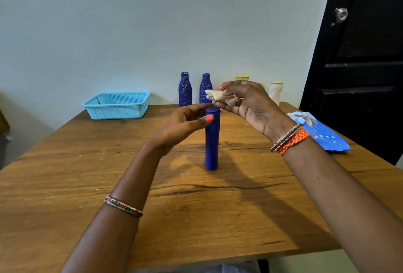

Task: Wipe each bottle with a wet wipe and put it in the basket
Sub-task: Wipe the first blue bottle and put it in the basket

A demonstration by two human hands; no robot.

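Observation:
A plain blue bottle (211, 142) stands upright in the middle of the wooden table (109, 174). My left hand (185, 124) hovers beside its cap with fingers loosely extended, the thumb close to the cap; I cannot tell if it touches. Just above the bottle's top, my right hand (246, 100) pinches a crumpled whitish wet wipe (220, 96). Two blue bottles with white scribbles (185, 89) (205, 87) stand at the back edge. A light blue basket (117, 104) sits at the back left and looks empty.
A white bottle (275, 92) stands at the back right, and a yellow-capped one (242, 78) is mostly hidden behind my right hand. A blue wipes pack (322, 133) lies at the table's right edge. A black door (359, 54) is beyond it.

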